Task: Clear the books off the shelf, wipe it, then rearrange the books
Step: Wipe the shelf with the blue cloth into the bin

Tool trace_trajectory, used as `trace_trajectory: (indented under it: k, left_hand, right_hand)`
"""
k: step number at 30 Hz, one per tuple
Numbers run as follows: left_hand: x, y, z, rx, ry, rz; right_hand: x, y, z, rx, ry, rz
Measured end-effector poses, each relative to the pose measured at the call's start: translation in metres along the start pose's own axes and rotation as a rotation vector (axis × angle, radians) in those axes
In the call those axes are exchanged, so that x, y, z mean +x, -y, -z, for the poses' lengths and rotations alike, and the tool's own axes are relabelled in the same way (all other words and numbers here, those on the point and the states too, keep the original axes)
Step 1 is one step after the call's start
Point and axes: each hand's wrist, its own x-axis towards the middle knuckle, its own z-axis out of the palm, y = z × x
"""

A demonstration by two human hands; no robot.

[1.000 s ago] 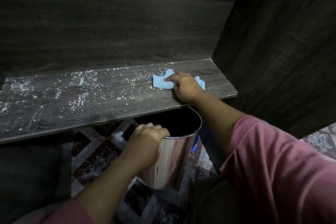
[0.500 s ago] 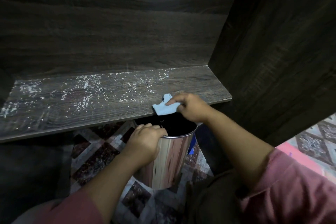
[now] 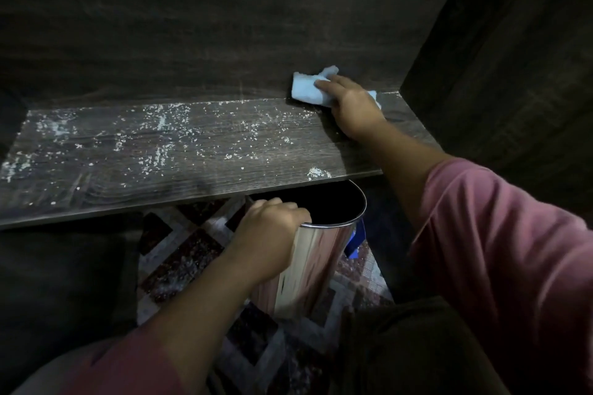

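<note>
- Shelf (image 3: 192,151): a dark wood board across the middle of the frame. It holds no books, and none are in view anywhere.
- Metal bin (image 3: 314,260): lower centre, looks tilted, with its rim just under the shelf's front edge.
- Right hand (image 3: 356,106): upper right, at the shelf's back corner, fingers straight and pressing down on the cloth.
- Left hand (image 3: 269,228): fingers curled over the bin rim, gripping it.
- Cloth (image 3: 306,90): light blue and crumpled, under the right fingers, partly riding up the back panel (image 3: 192,42).
- Crumbs (image 3: 160,125): white, scattered over the left and centre of the shelf.
- Crumb pile (image 3: 317,172): a small heap at the front edge, just above the bin mouth.
- Risk: the bin mouth covers only a short stretch of the edge, so a wide sweep would likely drop crumbs onto the patterned floor (image 3: 186,260).
- Risk: if the rim grip slips, the bin could tip.
</note>
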Motion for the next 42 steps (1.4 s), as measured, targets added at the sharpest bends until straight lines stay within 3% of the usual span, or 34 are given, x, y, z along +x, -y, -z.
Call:
trace_trajectory:
  k: [6,9,23,37,42]
  left_hand:
    - [0.001,-0.002,-0.002,0.031,-0.007,-0.016]
    - [0.001,-0.003,-0.003,0.033,0.003,-0.011]
    - [-0.001,-0.016,0.009,0.146,0.150,0.027]
    - [-0.004,-0.014,0.004,0.102,0.173,0.029]
    - [-0.005,-0.016,0.004,0.107,0.163,0.023]
  right_hand:
    - [0.004,0.003,-0.010,-0.133,0.135,-0.115]
    - [0.000,0.006,-0.004,-0.080,0.189,-0.109]
    - [-0.104,0.029,-0.002,0.031,0.181,-0.064]
    - [-0.139,0.044,0.018,0.096,0.274,-0.076]
    - [-0.158,0.046,0.014,0.148,0.204,-0.092]
